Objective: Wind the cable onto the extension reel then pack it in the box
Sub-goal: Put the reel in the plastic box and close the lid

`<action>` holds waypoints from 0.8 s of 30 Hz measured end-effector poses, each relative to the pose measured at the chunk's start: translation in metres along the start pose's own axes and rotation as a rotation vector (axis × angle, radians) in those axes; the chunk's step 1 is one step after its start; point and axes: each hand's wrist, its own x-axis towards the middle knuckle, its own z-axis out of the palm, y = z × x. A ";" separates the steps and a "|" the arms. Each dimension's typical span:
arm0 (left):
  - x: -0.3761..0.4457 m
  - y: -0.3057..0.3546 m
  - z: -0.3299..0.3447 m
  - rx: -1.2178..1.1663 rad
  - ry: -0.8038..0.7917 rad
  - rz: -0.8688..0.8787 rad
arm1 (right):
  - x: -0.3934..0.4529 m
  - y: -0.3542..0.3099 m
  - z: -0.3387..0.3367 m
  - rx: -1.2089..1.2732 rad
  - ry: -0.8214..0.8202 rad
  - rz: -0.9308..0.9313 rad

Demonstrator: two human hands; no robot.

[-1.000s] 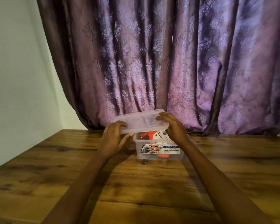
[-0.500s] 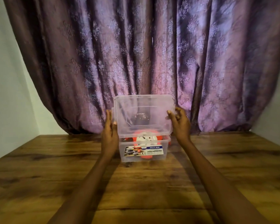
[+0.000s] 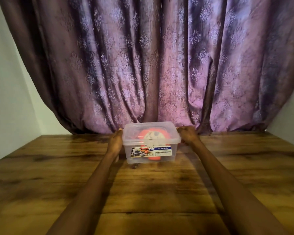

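A clear plastic box (image 3: 168, 157) with a blue "MULTI-BOX" label stands on the wooden table near the curtain. Its clear lid (image 3: 134, 131) lies flat on top of it. Inside, seen through the plastic, sits the orange extension reel (image 3: 164, 135) with a white socket face; its cable cannot be made out. My left hand (image 3: 115, 141) presses against the lid's left edge. At the lid's right edge, my right hand (image 3: 187, 135) curls its fingers over the rim.
The wooden table (image 3: 58, 175) stretches toward me and to both sides. A purple patterned curtain (image 3: 151, 65) hangs right behind the box. Pale walls (image 3: 8, 99) close in at left and right.
The lid, held tilted upright above the box half a second ago, has come down flat onto the box. Both hands dropped with it to the lid's side edges.
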 end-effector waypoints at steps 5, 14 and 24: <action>0.003 -0.002 0.002 -0.067 0.159 -0.023 | 0.001 0.002 0.004 0.161 -0.082 0.083; 0.033 -0.001 -0.012 -0.130 -0.083 -0.385 | 0.010 0.010 0.007 0.443 -0.184 0.319; 0.027 -0.014 -0.013 -0.175 -0.052 -0.325 | 0.001 0.022 0.015 0.575 -0.100 0.318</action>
